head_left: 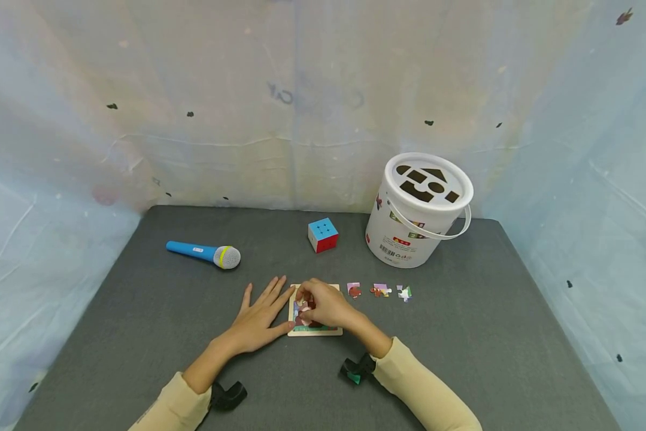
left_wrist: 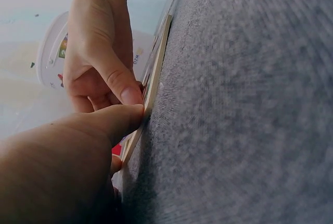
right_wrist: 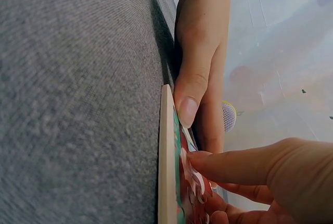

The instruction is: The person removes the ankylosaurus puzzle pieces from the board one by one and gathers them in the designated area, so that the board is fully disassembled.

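A small jigsaw puzzle board (head_left: 315, 334) with a pale wooden rim lies flat on the grey table. My left hand (head_left: 257, 323) is spread along the board's left side, its thumb and a fingertip touching the rim. Over the picture, my right hand (head_left: 325, 304) has its thumb and fingers curled around a puzzle piece (right_wrist: 197, 180), which sits on or just above the board; the fingers partly hide it. Three loose puzzle pieces lie in a row to the right: a pink and brown one (head_left: 354, 290), a mixed-colour one (head_left: 380, 290) and a white and green one (head_left: 405, 293).
Behind the board stands a blue and red puzzle cube (head_left: 323, 234). A white bucket (head_left: 403, 239) with a shape-hole lid and a handle is at the back right. Toward the back left lies a blue toy microphone (head_left: 203, 252). Pale sheeting hangs around the grey table (head_left: 490, 335).
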Demonstrator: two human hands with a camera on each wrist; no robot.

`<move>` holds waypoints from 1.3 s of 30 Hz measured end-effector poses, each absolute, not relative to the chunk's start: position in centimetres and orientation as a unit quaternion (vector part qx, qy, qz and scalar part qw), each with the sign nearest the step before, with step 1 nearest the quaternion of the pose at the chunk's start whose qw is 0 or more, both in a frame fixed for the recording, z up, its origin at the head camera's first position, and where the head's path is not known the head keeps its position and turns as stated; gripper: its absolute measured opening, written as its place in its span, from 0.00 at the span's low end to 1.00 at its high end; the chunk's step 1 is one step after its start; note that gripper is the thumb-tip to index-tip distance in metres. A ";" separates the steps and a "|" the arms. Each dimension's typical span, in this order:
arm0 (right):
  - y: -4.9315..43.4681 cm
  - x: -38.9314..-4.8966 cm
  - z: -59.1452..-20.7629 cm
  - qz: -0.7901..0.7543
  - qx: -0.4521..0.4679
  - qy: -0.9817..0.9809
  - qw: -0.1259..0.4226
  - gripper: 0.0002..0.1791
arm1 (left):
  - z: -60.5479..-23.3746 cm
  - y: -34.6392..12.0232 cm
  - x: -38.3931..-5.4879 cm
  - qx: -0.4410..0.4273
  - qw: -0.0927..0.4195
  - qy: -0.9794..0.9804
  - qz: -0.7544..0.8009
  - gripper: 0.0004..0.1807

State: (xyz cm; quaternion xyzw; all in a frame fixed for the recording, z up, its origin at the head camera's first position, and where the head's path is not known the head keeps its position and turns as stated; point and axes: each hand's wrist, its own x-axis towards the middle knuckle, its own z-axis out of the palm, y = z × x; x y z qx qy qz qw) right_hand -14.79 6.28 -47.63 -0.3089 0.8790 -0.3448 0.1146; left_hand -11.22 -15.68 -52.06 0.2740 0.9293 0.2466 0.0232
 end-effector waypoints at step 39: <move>6.4 -14.6 -47.3 -0.356 -0.314 0.872 0.118 0.12 | -52.4 -15.9 -11.4 0.262 0.038 0.934 0.242 0.44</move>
